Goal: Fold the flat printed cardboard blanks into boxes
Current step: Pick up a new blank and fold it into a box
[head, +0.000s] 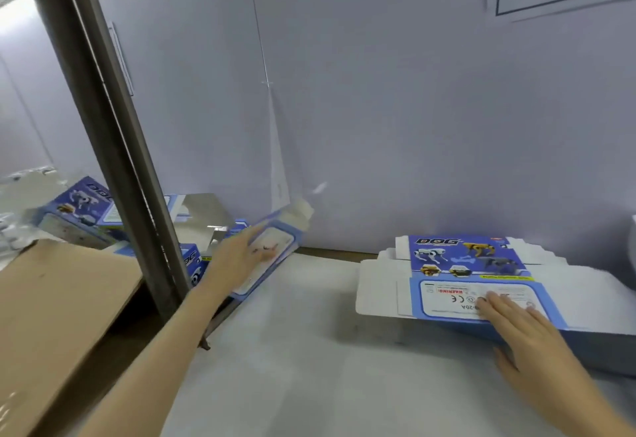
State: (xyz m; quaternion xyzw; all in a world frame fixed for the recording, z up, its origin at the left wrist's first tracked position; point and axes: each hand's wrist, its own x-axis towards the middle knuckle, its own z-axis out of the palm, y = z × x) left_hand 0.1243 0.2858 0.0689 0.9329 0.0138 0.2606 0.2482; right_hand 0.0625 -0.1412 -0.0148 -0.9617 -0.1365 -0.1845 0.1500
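Both hands flat: right hand (526, 330) presses "DOG" blank (468, 278); left hand (241, 257) touches folded box (275, 247).

Even, cool indoor light; bright glare at upper left; motion blur throughout; wide-angle bending at edges

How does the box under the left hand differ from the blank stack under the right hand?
The box at the left hand is folded up and tilted, blurred; the blank stack under the right hand lies flat on the table with white flaps spread. The box sits by the metal post; the stack is apart, right. Both share blue printing.
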